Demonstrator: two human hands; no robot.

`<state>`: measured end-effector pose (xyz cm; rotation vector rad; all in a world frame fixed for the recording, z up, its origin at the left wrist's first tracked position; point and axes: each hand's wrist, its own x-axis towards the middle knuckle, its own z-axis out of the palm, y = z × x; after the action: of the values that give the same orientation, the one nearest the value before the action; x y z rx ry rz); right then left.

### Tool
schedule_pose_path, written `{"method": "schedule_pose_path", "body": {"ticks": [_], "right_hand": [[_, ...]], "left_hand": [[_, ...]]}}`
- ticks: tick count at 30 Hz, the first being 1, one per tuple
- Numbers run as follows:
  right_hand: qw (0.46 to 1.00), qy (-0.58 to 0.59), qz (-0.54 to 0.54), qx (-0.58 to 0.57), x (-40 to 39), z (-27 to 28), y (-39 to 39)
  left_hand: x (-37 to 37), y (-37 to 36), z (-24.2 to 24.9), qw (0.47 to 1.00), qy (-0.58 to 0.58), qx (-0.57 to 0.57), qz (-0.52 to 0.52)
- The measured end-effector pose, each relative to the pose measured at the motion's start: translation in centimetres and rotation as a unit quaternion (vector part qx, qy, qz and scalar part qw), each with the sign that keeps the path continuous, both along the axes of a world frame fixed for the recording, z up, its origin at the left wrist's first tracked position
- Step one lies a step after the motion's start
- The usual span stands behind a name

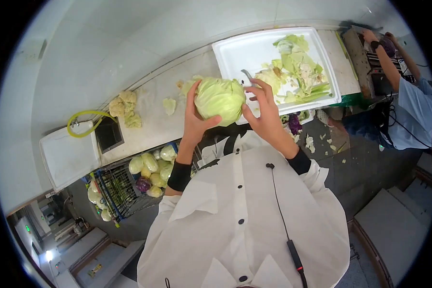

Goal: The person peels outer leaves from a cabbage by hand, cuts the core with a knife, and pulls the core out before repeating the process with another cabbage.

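A pale green cabbage [220, 101] is held up in front of my chest, over the counter's front edge. My left hand [197, 115] is wrapped round its left side, with the thumb along the bottom. My right hand [264, 110] is at the cabbage's right side, its fingers bent and apart near the stem end. A curved metal tool [247, 75] shows just beyond my right fingertips; its other end is hidden. Behind my right hand a white tray [235, 53] holds loose green leaves [300, 67].
Cauliflower pieces [126, 108] lie on the counter [151, 96] at left, near a sink [109, 134] and yellow hose [77, 117]. A crate [125, 189] of vegetables stands below. Scraps [310, 143] litter the floor. Another person [413, 105] works at far right.
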<state>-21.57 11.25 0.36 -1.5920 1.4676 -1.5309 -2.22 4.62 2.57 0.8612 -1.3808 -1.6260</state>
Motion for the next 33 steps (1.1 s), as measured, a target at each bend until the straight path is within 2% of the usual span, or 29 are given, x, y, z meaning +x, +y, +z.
{"method": "schedule_pose_path", "body": {"ticks": [3, 5, 9, 11, 12, 14, 18, 21, 22, 23, 24, 26, 30, 33], "right_hand": [[0.999, 0.033, -0.024, -0.007, 0.4, -0.6, 0.2], [0.998, -0.028, -0.002, 0.051, 0.6, -1.0, 0.3], [0.997, -0.001, -0.021, 0.071, 0.5, 0.6, 0.7], [0.996, 0.081, 0.006, 0.043, 0.0, 0.8, 0.5], [0.996, 0.081, 0.004, 0.043, -0.1, 0.7, 0.4], [0.990, 0.139, 0.001, -0.024, -0.3, 0.2, 0.3], [0.985, 0.162, -0.025, -0.057, -0.4, -0.8, 0.4], [0.992, 0.103, -0.058, -0.052, 0.4, -0.8, 0.8], [0.996, -0.042, -0.083, -0.013, 1.0, -0.7, 0.8], [0.977, -0.186, -0.105, 0.026, 1.3, -0.7, 0.7], [0.977, -0.185, -0.103, 0.025, 1.4, -1.0, 0.5], [0.923, -0.378, -0.072, 0.019, 1.6, -1.5, 0.3], [0.904, -0.424, -0.048, 0.005, 1.8, -1.7, 0.6], [0.885, -0.459, -0.073, 0.024, 1.9, -2.0, 0.6]], "left_hand": [[0.0, 0.0, 0.4, 0.997, -0.040, -0.061, 0.004], [0.1, 0.1, 0.7, 0.995, -0.058, -0.081, -0.008], [0.3, 0.2, 0.6, 0.987, -0.105, -0.117, -0.039], [0.4, 0.3, 0.5, 0.988, -0.093, -0.117, -0.041], [0.4, 0.2, 0.4, 0.989, -0.079, -0.120, -0.041], [0.4, -0.1, 0.5, 0.988, -0.081, -0.123, -0.043], [0.4, 0.1, 1.2, 0.990, -0.074, -0.112, -0.040], [0.6, 0.3, 0.8, 0.989, -0.079, -0.120, -0.030], [0.4, 0.3, 0.8, 0.989, -0.079, -0.121, -0.029], [0.2, 0.4, 0.9, 0.992, -0.060, -0.107, -0.005], [0.1, 0.5, 1.0, 0.995, -0.042, -0.093, 0.019], [0.4, 0.6, 0.4, 0.995, -0.037, -0.085, 0.034], [0.1, 0.9, 0.3, 0.997, 0.002, -0.029, 0.070], [0.0, 1.2, -0.2, 0.995, 0.023, -0.005, 0.094]]}}
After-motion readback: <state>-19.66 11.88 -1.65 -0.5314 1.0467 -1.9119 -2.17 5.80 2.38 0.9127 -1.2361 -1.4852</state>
